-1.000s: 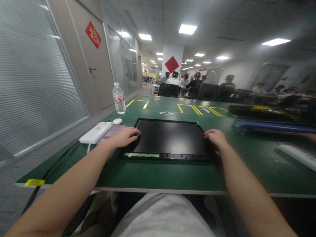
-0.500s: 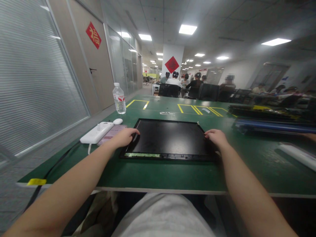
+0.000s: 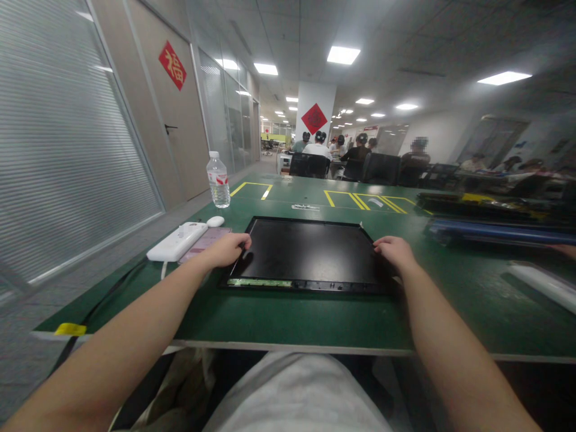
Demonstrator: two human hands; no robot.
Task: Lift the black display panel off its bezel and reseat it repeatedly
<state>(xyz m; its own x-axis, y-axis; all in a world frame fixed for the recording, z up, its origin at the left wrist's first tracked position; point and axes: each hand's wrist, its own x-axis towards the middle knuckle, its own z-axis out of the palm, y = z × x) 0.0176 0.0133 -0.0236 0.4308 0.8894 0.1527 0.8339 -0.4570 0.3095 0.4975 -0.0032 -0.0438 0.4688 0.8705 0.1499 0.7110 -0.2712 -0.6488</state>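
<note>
A black LCD screen panel [image 3: 310,249] in a thin dark frame lies flat on the green table, glossy side up. Along its near edge runs a strip of green circuit board [image 3: 260,282]. At the panel's left edge, my left hand [image 3: 228,248] is closed on the frame with curled fingers. My right hand [image 3: 396,249] pinches the opposite edge, thumb and fingers together near the upper right side. The undersides of both grips are hidden.
Left of the panel are a white power bank [image 3: 176,242] with a cable, a phone [image 3: 203,245], a white mouse-shaped case [image 3: 215,221] and a water bottle [image 3: 218,183]. Blurred dark and blue parts [image 3: 499,231] and a white bar [image 3: 544,282] lie to the right. People sit behind.
My left fingers have curled in and drawn back slightly toward the panel's left edge. The right hand and the panel look nearly the same.
</note>
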